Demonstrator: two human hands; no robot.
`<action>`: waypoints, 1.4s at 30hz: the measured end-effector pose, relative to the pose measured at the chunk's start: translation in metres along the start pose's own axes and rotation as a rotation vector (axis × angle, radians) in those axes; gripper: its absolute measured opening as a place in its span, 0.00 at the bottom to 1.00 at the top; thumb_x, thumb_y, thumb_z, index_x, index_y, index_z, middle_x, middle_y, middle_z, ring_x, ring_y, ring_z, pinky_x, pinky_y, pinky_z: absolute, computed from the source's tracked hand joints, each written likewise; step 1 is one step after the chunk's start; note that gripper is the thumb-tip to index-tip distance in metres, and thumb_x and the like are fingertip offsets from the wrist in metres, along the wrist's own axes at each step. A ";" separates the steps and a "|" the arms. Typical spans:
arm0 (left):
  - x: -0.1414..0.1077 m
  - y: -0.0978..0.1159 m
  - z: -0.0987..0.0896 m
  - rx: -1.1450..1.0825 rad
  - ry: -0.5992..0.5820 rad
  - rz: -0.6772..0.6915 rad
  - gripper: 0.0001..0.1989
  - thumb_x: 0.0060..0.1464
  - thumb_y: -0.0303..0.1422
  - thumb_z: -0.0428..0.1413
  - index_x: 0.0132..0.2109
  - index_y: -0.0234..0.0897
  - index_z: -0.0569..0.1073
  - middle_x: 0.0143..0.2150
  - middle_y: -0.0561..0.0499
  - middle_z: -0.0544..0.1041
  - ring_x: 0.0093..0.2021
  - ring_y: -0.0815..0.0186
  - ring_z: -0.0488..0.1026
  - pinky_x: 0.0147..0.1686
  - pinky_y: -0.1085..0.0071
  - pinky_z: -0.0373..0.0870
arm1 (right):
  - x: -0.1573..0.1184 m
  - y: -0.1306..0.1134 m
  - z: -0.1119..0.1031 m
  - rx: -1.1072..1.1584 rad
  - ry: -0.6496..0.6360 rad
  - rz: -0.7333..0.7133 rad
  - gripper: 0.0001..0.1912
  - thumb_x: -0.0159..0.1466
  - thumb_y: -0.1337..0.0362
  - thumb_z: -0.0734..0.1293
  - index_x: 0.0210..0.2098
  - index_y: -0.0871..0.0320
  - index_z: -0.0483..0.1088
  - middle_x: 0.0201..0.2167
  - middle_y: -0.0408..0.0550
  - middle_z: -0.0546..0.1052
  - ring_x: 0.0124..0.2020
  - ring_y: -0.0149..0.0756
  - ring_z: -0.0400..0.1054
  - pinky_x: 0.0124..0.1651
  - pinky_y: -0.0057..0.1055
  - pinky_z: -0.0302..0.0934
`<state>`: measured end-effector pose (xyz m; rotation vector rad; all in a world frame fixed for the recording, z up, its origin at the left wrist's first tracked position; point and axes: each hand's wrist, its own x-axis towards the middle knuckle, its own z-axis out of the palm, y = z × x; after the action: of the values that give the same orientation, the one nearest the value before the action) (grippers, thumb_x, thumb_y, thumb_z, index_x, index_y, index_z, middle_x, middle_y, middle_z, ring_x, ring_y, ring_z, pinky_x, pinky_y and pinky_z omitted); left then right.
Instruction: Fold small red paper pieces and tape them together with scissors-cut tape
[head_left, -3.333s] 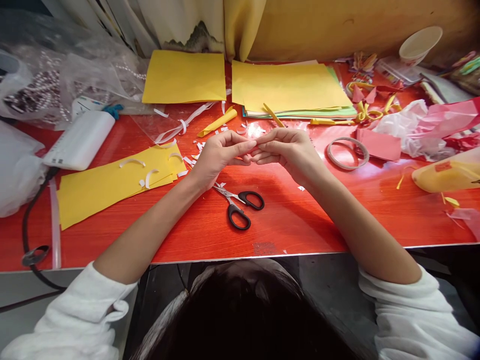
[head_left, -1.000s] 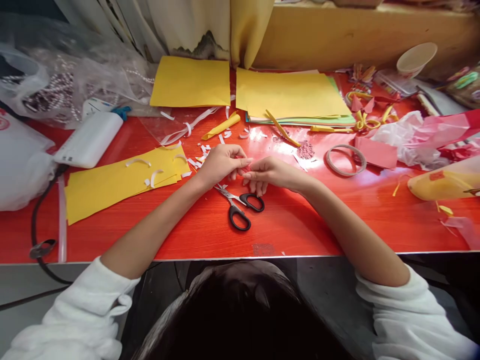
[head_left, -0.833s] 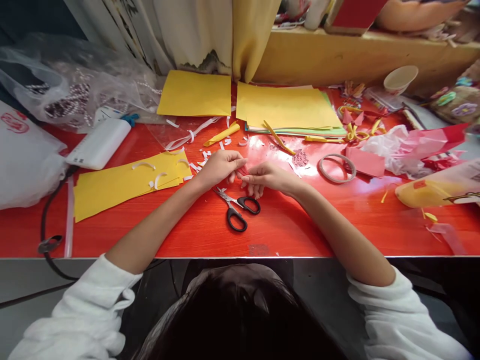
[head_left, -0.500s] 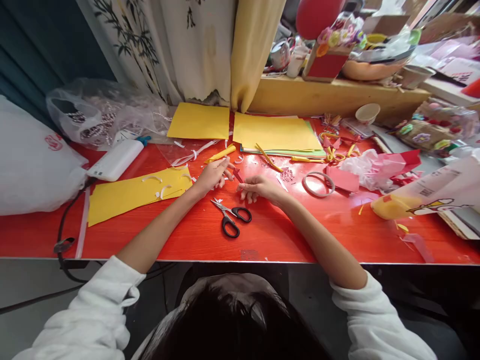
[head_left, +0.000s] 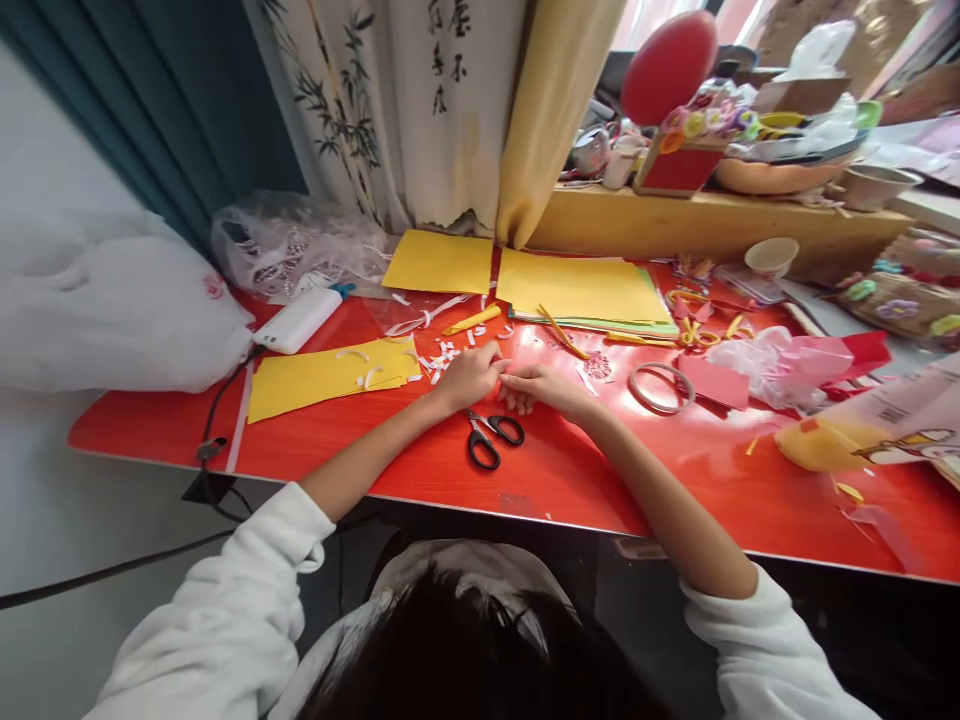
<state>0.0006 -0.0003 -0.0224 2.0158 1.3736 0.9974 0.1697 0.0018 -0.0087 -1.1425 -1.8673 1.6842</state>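
Observation:
My left hand (head_left: 471,379) and my right hand (head_left: 541,388) meet above the red table (head_left: 570,470), fingertips together. Both hands have their fingers closed in a pinch; what lies between them is too small or hidden to make out. Black-handled scissors (head_left: 484,450) lie just below the hands, their blades partly under my left hand. White paper scraps (head_left: 442,358) are scattered beside my left hand. A rolled yellow paper piece (head_left: 472,320) and folded yellow strips (head_left: 562,333) lie beyond the hands.
Yellow sheets (head_left: 330,378) lie left, with a white power bank (head_left: 298,320) behind. A paper stack (head_left: 577,285) is at the back. A tape ring (head_left: 661,388), pink wrapping (head_left: 787,365) and a drink cup (head_left: 832,443) stand or lie right.
My hands have come together; the small red piece seen between them earlier is now hidden. The view has shifted, and white scraps show more plainly beside my left hand.

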 end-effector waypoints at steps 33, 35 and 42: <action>0.010 -0.012 -0.003 -0.333 -0.007 -0.144 0.18 0.51 0.48 0.54 0.28 0.35 0.67 0.25 0.54 0.68 0.26 0.71 0.62 0.28 0.74 0.59 | 0.013 0.011 -0.004 0.401 0.238 -0.062 0.14 0.54 0.56 0.70 0.32 0.62 0.70 0.22 0.43 0.72 0.19 0.23 0.63 0.25 0.23 0.59; 0.010 -0.012 -0.003 -0.322 -0.059 -0.140 0.18 0.50 0.48 0.55 0.30 0.35 0.70 0.27 0.52 0.72 0.28 0.70 0.66 0.31 0.74 0.61 | 0.015 0.015 -0.009 0.458 0.323 -0.117 0.15 0.54 0.55 0.70 0.33 0.60 0.69 0.24 0.42 0.71 0.21 0.23 0.62 0.27 0.23 0.59; 0.011 -0.017 0.000 -0.321 -0.151 -0.133 0.16 0.50 0.45 0.56 0.35 0.35 0.73 0.32 0.51 0.76 0.34 0.68 0.70 0.37 0.73 0.64 | 0.017 0.016 -0.007 0.414 0.348 -0.211 0.15 0.54 0.53 0.68 0.31 0.59 0.69 0.23 0.40 0.68 0.22 0.24 0.59 0.27 0.25 0.56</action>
<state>-0.0063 0.0158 -0.0322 1.7031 1.1684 0.9207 0.1705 0.0185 -0.0266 -0.9547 -1.3009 1.5398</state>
